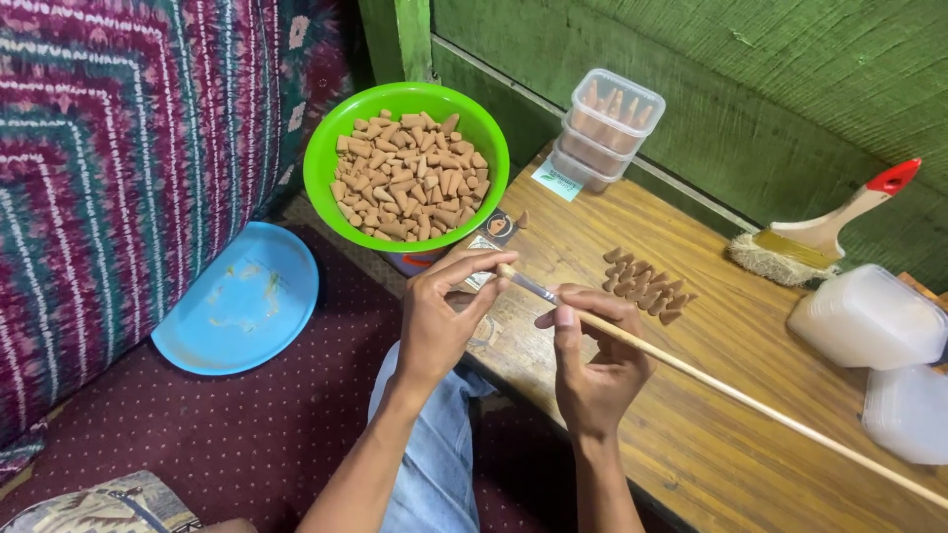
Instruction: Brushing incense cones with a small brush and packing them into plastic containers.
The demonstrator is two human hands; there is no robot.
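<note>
Low in the frame's centre, the right hand [595, 367] pinches a long thin brush [691, 370], its wooden handle running off toward the lower right over the bench [711, 434]. The left hand [441, 316], just beside it, closes its fingertips around the brush tip. Right of the hands lies a small cluster of brown cones [647, 286]. Above the left hand sits a green bowl [331, 148] heaped with cones; stacked clear tubs [607, 128] stand in the upper centre, a blue lid [242, 301] at left.
</note>
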